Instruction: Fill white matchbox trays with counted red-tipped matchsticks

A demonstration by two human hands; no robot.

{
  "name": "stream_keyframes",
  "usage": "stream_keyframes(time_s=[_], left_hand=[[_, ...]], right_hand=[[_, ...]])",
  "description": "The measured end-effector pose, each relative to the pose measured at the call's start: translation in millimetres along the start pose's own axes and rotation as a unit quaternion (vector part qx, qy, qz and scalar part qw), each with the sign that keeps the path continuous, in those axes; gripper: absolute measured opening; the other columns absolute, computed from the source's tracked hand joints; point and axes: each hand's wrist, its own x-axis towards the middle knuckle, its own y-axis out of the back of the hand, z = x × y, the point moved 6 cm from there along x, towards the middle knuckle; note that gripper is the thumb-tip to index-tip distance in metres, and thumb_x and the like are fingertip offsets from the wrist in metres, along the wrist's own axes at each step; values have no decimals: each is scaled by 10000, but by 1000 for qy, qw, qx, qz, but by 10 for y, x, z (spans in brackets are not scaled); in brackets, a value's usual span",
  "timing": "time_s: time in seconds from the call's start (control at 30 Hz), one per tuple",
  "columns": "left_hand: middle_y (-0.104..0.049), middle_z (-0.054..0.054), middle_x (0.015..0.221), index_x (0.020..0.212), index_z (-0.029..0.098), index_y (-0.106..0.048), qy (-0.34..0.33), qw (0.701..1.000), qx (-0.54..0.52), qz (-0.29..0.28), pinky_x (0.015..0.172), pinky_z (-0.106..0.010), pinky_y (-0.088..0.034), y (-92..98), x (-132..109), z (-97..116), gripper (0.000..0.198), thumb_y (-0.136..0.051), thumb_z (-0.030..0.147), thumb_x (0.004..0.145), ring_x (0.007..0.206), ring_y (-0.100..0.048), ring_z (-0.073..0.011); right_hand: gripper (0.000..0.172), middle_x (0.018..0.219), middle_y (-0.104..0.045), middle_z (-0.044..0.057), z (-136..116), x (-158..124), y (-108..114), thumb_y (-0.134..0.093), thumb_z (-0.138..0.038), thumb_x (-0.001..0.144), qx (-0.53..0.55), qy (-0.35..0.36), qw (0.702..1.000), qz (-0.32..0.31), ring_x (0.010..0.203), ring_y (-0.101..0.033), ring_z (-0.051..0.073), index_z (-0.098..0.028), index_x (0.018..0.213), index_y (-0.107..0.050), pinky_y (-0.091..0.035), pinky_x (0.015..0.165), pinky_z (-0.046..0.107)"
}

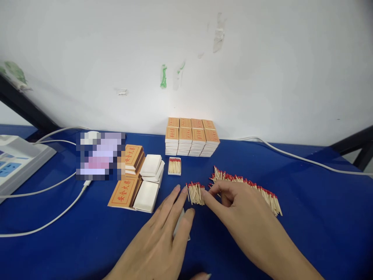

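Note:
A small bunch of red-tipped matches [196, 193] lies on the blue tabletop between my hands. My left hand [163, 233] is open, its fingers stretched out and the index fingertip at the bunch's left edge. Partly hidden beneath that hand is a white matchbox tray [178, 227]. On the other side, my right hand [233, 202] has thumb and index finger drawn together, the thumb tip touching the bunch's right edge. Whatever the pinch holds is hidden. A long row of loose matches [269, 196] runs behind and beyond the right hand. Farther back stands a matchbox tray filled with matches [175, 166].
Stacked orange matchboxes [192, 136] stand against the white wall [262, 77]. To the left are orange matchbox sleeves [124, 192] and white empty trays [146, 196]. A blurred-out phone-like object [100, 155], white cables [67, 216] and a power strip [17, 167] lie farther left.

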Motion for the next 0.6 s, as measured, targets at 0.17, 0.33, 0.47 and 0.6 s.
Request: stream_keyframes(time_s=[0.17, 0.33, 0.47, 0.6], left_hand=[[-501, -400, 1679, 1509, -25, -556, -2, 1000, -10, -6, 1131, -583, -649, -4, 13, 1, 909, -866, 619, 948, 1577, -529, -520], [-506, -398, 1678, 1494, -31, -568, -8, 1000, -18, -12, 1153, -599, -630, 8, 25, -10, 875, -857, 601, 962, 1594, -511, -517], [-524, -375, 1678, 1500, -6, -580, -5, 1000, -17, -11, 1196, -571, -600, 32, 18, -21, 844, -836, 616, 989, 1604, -510, -489], [-518, -374, 1683, 1507, -3, -580, -1, 1000, -22, -9, 1200, -589, -594, 21, -3, -17, 866, -829, 646, 991, 1613, -494, -500]], right_hand=[[338, 546, -488, -29, -24, -11, -28, -632, -507, 960, -19, 16, 1000, -2, 568, -507, 192, -289, 713, -706, -337, 589, 342], [397, 570, -523, -29, -48, -1, -18, -615, -562, 992, 1, 21, 1000, -18, 576, -500, 185, -291, 715, -700, -346, 584, 336], [329, 554, -557, -35, 25, 38, 136, -659, -534, 994, -63, 1, 998, 27, 564, -539, 198, -311, 772, -752, -342, 592, 343], [173, 646, -712, -19, 96, 33, 221, -747, -480, 973, -161, -25, 984, 71, 616, -654, 254, -350, 892, -827, -320, 612, 350]])
